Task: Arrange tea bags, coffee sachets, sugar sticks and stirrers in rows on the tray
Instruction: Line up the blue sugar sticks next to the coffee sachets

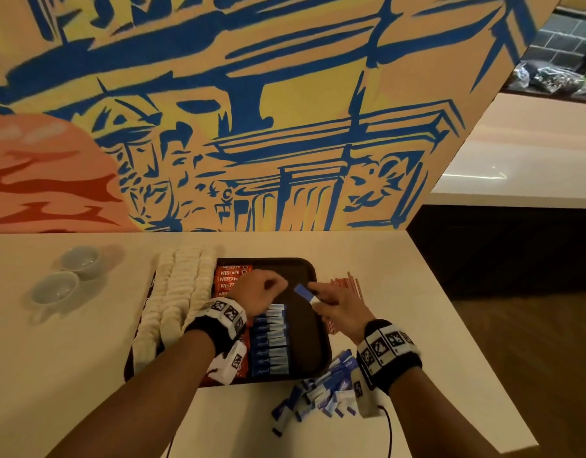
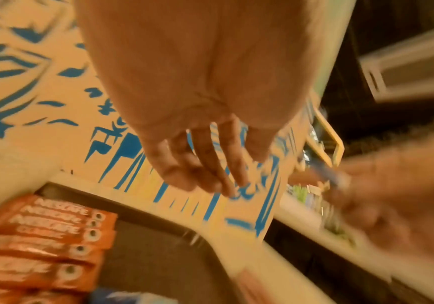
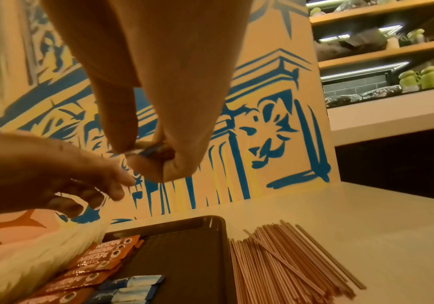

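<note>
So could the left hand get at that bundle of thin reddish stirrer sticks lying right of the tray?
Probably not easily: the left hand hovers over the dark tray, and the right hand, pinching a blue-and-white sugar stick, sits between it and the thin reddish stirrer sticks.

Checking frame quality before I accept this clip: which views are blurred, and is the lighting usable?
Head view: dim warm light, mostly sharp; the sugar stick in the right hand reads clearly. Left wrist view: heavy motion blur, smearing the left hand and coffee sachets. Right wrist view: sharper, stirrers crisp, strong wide-angle distortion.
</note>
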The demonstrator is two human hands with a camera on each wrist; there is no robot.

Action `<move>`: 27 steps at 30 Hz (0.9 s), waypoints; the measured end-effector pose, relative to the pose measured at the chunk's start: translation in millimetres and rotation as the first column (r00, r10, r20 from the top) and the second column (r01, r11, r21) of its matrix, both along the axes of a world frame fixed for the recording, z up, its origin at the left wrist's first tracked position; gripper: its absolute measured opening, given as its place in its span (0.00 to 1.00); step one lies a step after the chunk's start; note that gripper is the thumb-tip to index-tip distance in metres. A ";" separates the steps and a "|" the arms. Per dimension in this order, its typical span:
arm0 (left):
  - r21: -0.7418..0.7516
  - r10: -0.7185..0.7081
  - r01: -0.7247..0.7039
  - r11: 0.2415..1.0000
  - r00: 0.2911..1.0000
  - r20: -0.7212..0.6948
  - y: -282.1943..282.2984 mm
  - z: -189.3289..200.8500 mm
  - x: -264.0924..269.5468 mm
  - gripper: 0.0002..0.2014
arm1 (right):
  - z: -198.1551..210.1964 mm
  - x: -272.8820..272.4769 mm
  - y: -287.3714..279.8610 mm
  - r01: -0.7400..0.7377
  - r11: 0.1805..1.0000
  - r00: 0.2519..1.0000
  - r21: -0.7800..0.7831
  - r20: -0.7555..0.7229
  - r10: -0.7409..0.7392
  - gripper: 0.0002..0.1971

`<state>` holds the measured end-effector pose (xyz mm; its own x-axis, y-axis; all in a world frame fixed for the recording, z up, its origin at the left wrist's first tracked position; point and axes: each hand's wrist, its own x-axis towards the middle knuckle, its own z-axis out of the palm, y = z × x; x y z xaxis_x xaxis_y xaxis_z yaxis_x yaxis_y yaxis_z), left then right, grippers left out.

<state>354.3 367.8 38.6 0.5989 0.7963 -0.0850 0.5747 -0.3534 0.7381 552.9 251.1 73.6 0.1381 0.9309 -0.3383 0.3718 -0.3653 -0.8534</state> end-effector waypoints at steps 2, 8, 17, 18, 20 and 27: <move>-0.240 -0.007 0.056 0.969 0.979 0.202 -10.2 24.7 -4.5 0.17 | 4.8 -5.1 -1.0 0.030 0.994 1.000 0.105 0.006 -0.030 0.22; -0.260 0.009 0.084 0.962 0.942 0.336 -36.3 59.4 -25.4 0.07 | 18.9 -24.4 -7.1 0.109 0.965 0.992 0.237 -0.093 -0.089 0.15; -0.216 0.027 0.101 0.971 0.855 0.518 -65.6 81.2 -46.5 0.10 | 44.9 -37.0 -28.5 0.202 0.967 0.878 0.157 -0.466 -0.108 0.08; -0.222 0.046 0.088 0.971 0.843 0.536 -67.7 82.9 -47.0 0.11 | 47.0 -36.8 -29.8 0.214 0.963 0.873 0.164 -0.475 -0.113 0.08; -0.249 0.078 0.081 0.965 0.817 0.572 -70.7 86.0 -46.5 0.13 | 50.6 -36.8 -32.7 0.223 0.959 0.868 0.176 -0.483 -0.113 0.07; -0.154 0.061 0.016 0.988 0.874 0.483 -75.1 84.2 -43.8 0.10 | 54.0 -32.8 -41.5 0.178 0.972 0.900 0.154 -0.425 -0.097 0.06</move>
